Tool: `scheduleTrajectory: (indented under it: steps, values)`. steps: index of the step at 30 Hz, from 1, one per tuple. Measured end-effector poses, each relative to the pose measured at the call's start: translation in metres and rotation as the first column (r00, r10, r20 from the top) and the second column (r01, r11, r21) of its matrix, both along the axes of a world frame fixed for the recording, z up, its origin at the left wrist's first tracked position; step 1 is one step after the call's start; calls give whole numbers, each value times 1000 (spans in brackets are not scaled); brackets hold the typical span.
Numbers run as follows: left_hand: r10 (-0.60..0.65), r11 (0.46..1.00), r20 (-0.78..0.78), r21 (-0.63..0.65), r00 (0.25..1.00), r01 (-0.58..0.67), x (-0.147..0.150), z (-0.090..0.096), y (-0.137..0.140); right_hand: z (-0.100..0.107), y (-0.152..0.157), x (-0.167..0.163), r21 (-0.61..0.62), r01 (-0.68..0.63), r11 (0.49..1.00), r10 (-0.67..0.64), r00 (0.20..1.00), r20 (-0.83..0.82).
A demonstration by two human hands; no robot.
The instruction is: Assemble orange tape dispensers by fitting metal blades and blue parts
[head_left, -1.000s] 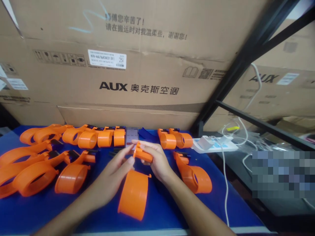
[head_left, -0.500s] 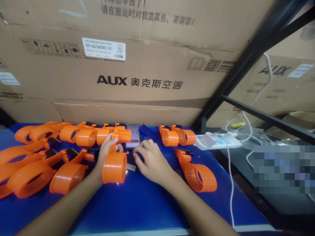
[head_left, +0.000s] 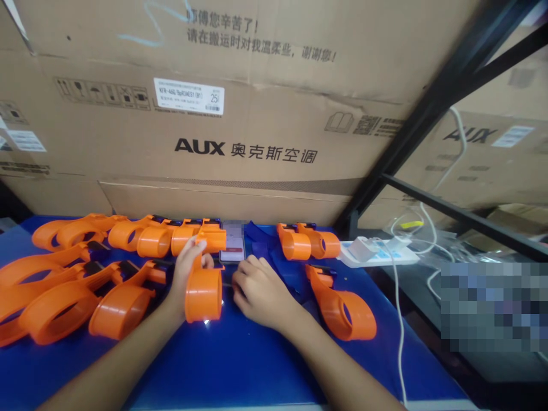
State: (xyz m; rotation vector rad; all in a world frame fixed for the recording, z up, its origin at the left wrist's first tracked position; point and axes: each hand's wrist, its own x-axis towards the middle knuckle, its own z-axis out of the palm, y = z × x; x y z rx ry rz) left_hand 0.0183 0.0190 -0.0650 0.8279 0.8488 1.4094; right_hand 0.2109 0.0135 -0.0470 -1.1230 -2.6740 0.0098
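Note:
My left hand (head_left: 188, 268) is closed around an orange plastic tape dispenser (head_left: 204, 294), its wide ring toward me and its narrower end up. To its right, my right hand (head_left: 257, 288) hovers low over the blue table, fingers curled inward. A thin, dark sliver shows by its fingertips, too indistinct to name. The two hands are apart. Beyond them lies a phone (head_left: 232, 257) with its screen lit. Several more orange dispensers (head_left: 119, 311) with dark blue ends lie to the left, and others (head_left: 353, 314) to the right.
A large cardboard box (head_left: 248, 194) stands along the table's back edge. On the right are a white power strip (head_left: 379, 254), its cable (head_left: 400, 337) hanging over the blue tabletop (head_left: 240, 371), and a black metal frame (head_left: 422, 111). Dark blue flat pieces (head_left: 261, 249) lie behind my right hand.
My right hand's fingers have drawn together, and the metal strip between the hands is now mostly hidden. The left hand still holds the tape dispenser. The camera view has tilted slightly upward.

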Motion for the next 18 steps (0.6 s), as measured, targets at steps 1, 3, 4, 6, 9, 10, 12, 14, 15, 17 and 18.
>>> scheduleTrajectory:
  steps: [1, 3, 4, 6, 9, 10, 12, 14, 15, 17, 18]
  values:
    - [44, 999, 8, -9, 999, -44, 2, -1, 0, 1, 1, 1, 1, 26, 1000, -26, 999, -42]
    - [96, 995, -6, -11, 995, -96, 6, -2, 0, 3, 3, 3, -46, 108, 993, -115, 974, -193]
    - [93, 996, -26, -3, 995, -93, 8, -1, -1, 5, 4, 5, -99, 148, 984, -171, 939, -297]
    - [99, 995, -51, 7, 994, -99, 10, 0, -3, 8, 7, 10, -242, 166, 956, -272, 814, -513]
    - [89, 996, -61, 5, 994, -89, 13, -1, -7, 11, 11, 16, -395, 47, 917, -347, 580, -737]
    - [85, 996, -64, 4, 994, -85, 14, -2, -8, 11, 13, 17, -418, 2, 909, -358, 519, -776]
    - [80, 997, -68, 3, 994, -80, 15, -3, -9, 11, 17, 18, -443, -68, 894, -369, 448, -814]
    - [79, 997, -68, 0, 995, -79, 16, -4, -11, 10, 20, 17, -464, -115, 878, -376, 432, -820]
    - [78, 997, -68, 0, 995, -78, 17, -4, -11, 9, 21, 17, -473, -134, 871, -378, 432, -819]
    - [74, 997, -66, 5, 995, -74, 17, -3, -12, 9, 22, 16, -484, -160, 860, -379, 436, -817]
    - [73, 997, -64, 11, 995, -72, 17, -3, -13, 9, 22, 15, -485, -167, 858, -376, 437, -817]
